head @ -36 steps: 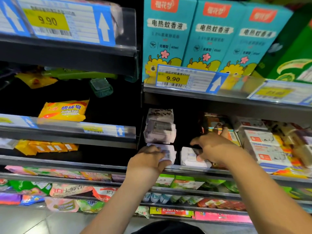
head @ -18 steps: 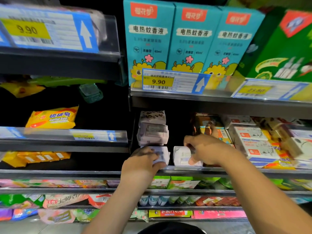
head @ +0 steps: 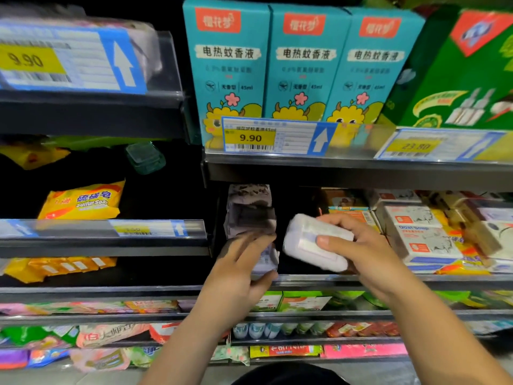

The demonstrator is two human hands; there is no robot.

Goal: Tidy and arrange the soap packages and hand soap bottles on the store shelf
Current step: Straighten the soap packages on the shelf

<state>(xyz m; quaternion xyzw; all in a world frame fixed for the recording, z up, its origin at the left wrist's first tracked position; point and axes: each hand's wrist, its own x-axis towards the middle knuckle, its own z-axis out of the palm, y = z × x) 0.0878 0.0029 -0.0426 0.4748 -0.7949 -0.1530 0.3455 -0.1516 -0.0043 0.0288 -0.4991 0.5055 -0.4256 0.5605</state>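
R hand (head: pixel 369 251) pinches a white wrapped soap pkg (head: pixel 311 240), thumb on its face and other fingers curled behind. The pkg is tilted and clear of the shelf, prob. for restacking. L hand (head: pixel 236 273) grips the lavender soap pkg (head: pixel 267 259) at the base, fingers over the top and thumb under, likely steadying it. The stack (head: pixel 249 212) rises just above the L fingertips. The upper shelf (head: pixel 333 173) caps it, so there's little room. Goat Soap boxes (head: pixel 422 240) crowd just right of the R knuckles. The shelf lip (head: pixel 444 280) runs below both thumbs.

Open gap on shelf (head: pixel 433 279) between lilac soap stack (head: pixel 249 211) and goat soap boxes (head: pixel 423 241); upper shelf (head: pixel 347 173) limits headroom.
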